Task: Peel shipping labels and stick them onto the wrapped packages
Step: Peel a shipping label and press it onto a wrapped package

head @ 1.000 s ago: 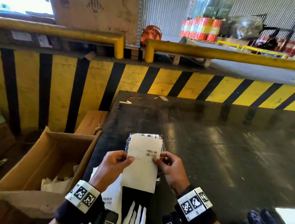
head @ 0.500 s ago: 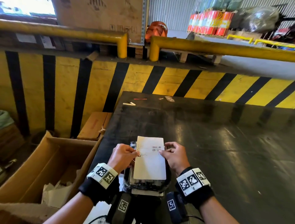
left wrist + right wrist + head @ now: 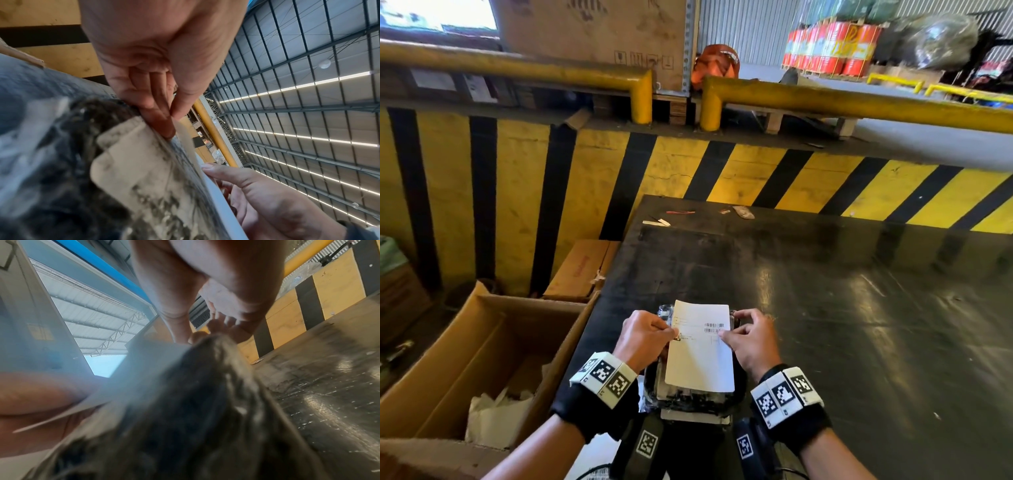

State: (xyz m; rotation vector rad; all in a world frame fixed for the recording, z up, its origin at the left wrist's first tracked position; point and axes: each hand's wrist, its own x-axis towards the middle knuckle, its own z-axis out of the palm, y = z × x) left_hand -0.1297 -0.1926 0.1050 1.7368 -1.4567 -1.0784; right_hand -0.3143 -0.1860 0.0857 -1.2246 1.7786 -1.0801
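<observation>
White shipping label lies over the black plastic-wrapped package at the near edge of the dark counter. Left hand pinches the label's left edge, right hand pinches the right edge, both grips grasping the label. Peel looks done; placing underway, pressing down and smoothing left. Cardboard box beside the counter holds crumpled white paper. No other packages visible.
</observation>
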